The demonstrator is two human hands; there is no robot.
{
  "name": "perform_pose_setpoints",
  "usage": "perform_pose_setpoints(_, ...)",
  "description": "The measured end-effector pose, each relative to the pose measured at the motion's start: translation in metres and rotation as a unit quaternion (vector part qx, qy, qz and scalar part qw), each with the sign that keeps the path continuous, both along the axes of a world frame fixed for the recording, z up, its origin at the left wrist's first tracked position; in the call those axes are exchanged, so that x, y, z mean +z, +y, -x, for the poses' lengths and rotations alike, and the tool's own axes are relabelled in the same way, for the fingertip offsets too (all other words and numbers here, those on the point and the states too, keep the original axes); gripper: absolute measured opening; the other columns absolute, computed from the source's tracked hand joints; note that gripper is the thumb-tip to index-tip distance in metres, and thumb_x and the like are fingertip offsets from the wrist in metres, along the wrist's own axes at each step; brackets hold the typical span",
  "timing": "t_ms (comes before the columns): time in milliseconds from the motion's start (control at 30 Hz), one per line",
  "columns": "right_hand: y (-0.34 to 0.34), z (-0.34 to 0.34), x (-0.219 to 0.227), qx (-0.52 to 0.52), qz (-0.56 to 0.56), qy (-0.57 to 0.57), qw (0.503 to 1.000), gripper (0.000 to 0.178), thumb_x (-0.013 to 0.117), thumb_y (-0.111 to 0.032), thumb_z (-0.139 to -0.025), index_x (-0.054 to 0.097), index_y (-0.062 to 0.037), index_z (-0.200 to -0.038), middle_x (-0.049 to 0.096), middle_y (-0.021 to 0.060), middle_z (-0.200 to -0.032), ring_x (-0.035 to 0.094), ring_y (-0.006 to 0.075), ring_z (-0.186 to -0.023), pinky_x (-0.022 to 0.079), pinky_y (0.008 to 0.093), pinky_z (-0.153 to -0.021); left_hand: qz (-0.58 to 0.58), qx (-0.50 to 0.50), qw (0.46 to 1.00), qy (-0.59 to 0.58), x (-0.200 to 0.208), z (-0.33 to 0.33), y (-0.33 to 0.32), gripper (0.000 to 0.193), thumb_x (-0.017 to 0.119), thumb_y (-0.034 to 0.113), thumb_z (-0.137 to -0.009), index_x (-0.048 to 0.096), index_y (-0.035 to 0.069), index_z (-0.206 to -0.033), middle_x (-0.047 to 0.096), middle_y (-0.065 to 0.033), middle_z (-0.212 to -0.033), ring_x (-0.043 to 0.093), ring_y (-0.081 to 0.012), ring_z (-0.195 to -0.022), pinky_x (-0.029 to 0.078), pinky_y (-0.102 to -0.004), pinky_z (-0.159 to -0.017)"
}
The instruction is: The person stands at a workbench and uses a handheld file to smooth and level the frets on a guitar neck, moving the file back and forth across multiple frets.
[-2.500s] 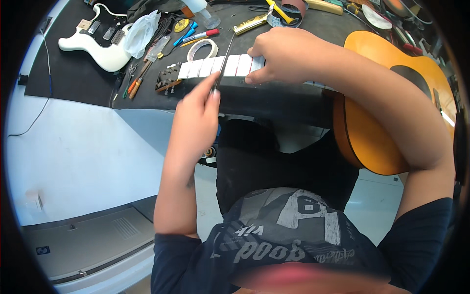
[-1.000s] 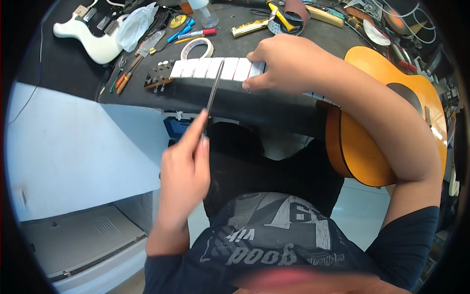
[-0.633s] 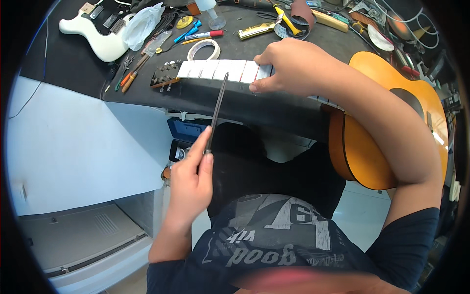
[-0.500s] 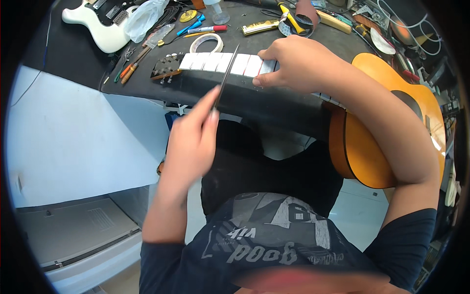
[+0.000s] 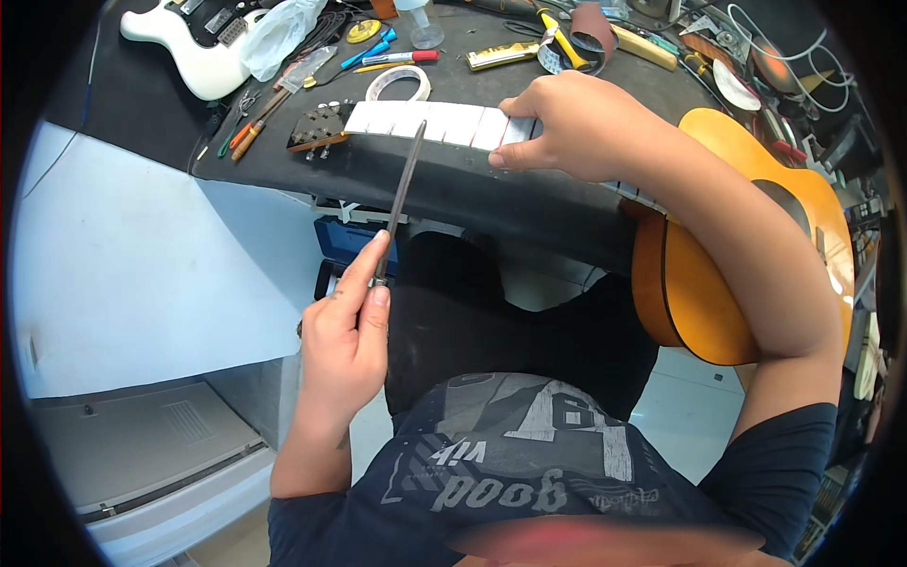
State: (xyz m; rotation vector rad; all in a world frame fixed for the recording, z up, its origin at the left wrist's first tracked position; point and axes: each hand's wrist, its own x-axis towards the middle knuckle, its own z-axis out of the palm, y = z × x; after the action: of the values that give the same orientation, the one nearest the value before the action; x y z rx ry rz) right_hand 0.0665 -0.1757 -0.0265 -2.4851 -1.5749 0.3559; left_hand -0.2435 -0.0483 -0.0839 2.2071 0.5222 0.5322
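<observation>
My left hand (image 5: 345,345) is closed round the handle of a slim metal file (image 5: 404,189). The tip of the file reaches up to the near edge of a guitar neck (image 5: 430,121), whose fretboard is covered in white tape with frets showing between the strips. My right hand (image 5: 567,128) grips that neck, thumb on the near side and fingers over the far side. The headstock (image 5: 319,128) with its tuners points left. The orange-yellow acoustic guitar body (image 5: 704,293) lies under my right forearm, overhanging the bench's near edge.
On the dark bench (image 5: 453,184) lie a roll of tape (image 5: 398,83), a red marker (image 5: 413,57), a yellow box (image 5: 502,55) and several hand tools. A white electric guitar body (image 5: 194,66) is at the far left. An open blue case (image 5: 345,241) shows below the bench.
My left hand has drawn the file back toward my body and slightly left, so its tip has moved from beyond the neck to the near edge. My right hand keeps its hold.
</observation>
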Motion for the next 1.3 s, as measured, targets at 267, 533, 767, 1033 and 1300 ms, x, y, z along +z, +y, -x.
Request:
perform_pose_setpoints(267,0.005,-0.005,-0.015,0.022,-0.046,-0.034,0.998,0.066,0.083,-0.052,-0.096,0.078,0.0010,-0.136,0.081,0.0232,-0.098,0.081,0.0353,-0.094,0.062,0.0445,-0.091,-0.022,-0.013,0.999,0.035,0.004,-0.036,0.002,0.047,0.060,0.003,-0.108,0.064,0.001,-0.155,0.066,-0.0178,-0.078,0.058,-0.0179,-0.062,0.050,-0.0313,-0.067)
perform_pose_setpoints(533,-0.002,-0.010,-0.013,-0.013,-0.015,-0.004,1.000,0.058,0.080,-0.051,-0.097,0.081,-0.0024,-0.129,0.082,0.0207,-0.099,0.081,0.0337,-0.099,0.062,0.0454,-0.093,-0.024,-0.044,0.998,0.046,0.002,-0.087,0.015,0.045,0.059,0.009,-0.111,0.063,0.002,-0.155,0.079,-0.0290,-0.110,0.077,-0.0223,-0.087,0.059,-0.0372,-0.086)
perform_pose_setpoints(767,0.005,-0.002,-0.008,0.000,-0.003,-0.014,1.000,0.066,0.084,-0.050,-0.096,0.078,0.0007,-0.137,0.082,0.0239,-0.106,0.080,0.0371,-0.102,0.061,0.0446,-0.095,-0.010,-0.034,0.998,0.055,0.003,-0.060,0.015,0.047,0.058,0.006,-0.111,0.062,0.000,-0.158,0.069,-0.0132,-0.096,0.064,-0.0140,-0.078,0.052,-0.0304,-0.076)
perform_pose_setpoints(1033,-0.001,-0.010,-0.014,0.002,-0.015,-0.015,1.000,0.060,0.079,-0.053,-0.098,0.081,-0.0018,-0.129,0.082,0.0211,-0.101,0.080,0.0359,-0.102,0.062,0.0472,-0.095,-0.004,-0.032,0.998,0.050,-0.002,-0.041,0.002,0.047,0.059,0.006,-0.110,0.062,0.001,-0.156,0.076,-0.0261,-0.096,0.071,-0.0254,-0.075,0.057,-0.0347,-0.080)
perform_pose_setpoints(1300,0.004,-0.004,-0.010,0.009,-0.016,-0.021,1.000,0.060,0.078,-0.057,-0.097,0.083,-0.0037,-0.123,0.083,0.0179,-0.100,0.081,0.0330,-0.103,0.063,0.0475,-0.094,-0.003,-0.041,0.996,0.084,0.022,-0.118,0.035,0.042,0.059,0.012,-0.111,0.065,0.001,-0.151,0.077,-0.0301,-0.110,0.077,-0.0375,-0.095,0.058,-0.0411,-0.090)
